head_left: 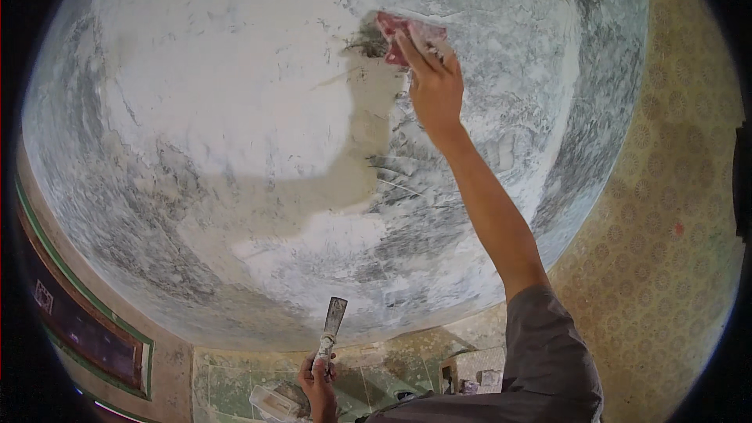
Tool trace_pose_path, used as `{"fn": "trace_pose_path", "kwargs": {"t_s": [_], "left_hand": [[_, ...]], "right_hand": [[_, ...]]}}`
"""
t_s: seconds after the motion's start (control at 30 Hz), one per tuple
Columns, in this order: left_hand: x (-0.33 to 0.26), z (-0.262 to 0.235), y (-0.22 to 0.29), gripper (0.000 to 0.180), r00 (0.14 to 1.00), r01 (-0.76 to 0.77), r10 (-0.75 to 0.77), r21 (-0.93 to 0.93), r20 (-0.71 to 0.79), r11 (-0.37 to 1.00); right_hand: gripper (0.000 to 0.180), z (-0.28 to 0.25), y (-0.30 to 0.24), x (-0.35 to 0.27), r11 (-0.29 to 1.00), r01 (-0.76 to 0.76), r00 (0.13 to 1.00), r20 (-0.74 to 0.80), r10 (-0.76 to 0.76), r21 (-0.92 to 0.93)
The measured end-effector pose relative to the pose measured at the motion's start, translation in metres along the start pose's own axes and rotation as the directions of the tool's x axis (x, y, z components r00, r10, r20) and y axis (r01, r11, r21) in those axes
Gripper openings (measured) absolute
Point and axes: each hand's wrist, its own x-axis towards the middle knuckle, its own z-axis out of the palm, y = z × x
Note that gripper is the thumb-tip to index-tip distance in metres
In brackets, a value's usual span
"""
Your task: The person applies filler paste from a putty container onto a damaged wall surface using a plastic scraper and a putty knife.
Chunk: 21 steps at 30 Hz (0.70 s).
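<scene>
My right hand [436, 82] reaches up along a wall patched in white and grey [258, 94]. Its fingers press a flat red spreader [394, 48] against the surface, and pale filler smears part of the spreader and the fingers. Left of the spreader's edge lies a dark grey patch [368, 37]. Low in the view, my left hand [317, 380] is closed round the handle of a putty knife [335, 315], held upright with its blade upward and away from the wall. Whitish residue coats the knife's handle.
Patterned yellowish wall covering [658, 157] runs down the right side. At the lower left is a green-edged frame [86, 321] around a dark pane. Below, on greenish flooring [223, 380], stand a whitish tub [274, 403] and a pale box [479, 364].
</scene>
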Motion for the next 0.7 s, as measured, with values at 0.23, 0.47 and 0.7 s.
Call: {"fn": "trace_pose_path", "kwargs": {"t_s": [0.23, 0.47, 0.7], "left_hand": [[0.000, -0.006, 0.002, 0.032, 0.999, -0.031, 0.030, 0.068, 0.018, 0.997], [0.003, -0.012, -0.003, 0.031, 0.996, -0.085, 0.085, 0.003, 0.026, 0.996], [0.001, -0.007, 0.002, 0.031, 0.997, -0.077, 0.076, 0.033, 0.017, 0.996]], "right_hand": [[0.063, -0.010, -0.005, -0.080, 0.997, 0.055, 0.984, 0.173, -0.046, -0.045], [0.063, -0.011, -0.006, -0.043, 0.999, 0.037, 0.998, 0.056, -0.036, -0.011], [0.068, 0.014, 0.004, -0.040, 0.988, 0.050, 0.994, 0.108, -0.035, -0.148]]}}
